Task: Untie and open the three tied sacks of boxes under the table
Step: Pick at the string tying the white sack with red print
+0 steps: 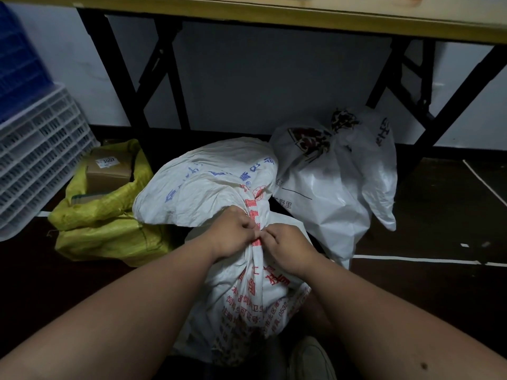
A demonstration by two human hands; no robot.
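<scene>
A: Grip: left hand point(233, 231) and right hand point(285, 246) both pinch the gathered neck of the white printed sack point(219, 187), fingertips meeting at the knot. Sack on the floor, nearest the person, in front of the surface point(274, 15).

B: Surroundings?

A: Yellow sack point(104, 223) to the left, touching it; mouth open, cardboard boxes point(109, 171) visible inside. White plastic sack point(329, 187) to the right, just behind, top knotted. White crates point(38, 149) with a blue crate point(16, 58) stacked above, far left. Black folding legs point(120, 78) behind the sacks.
</scene>
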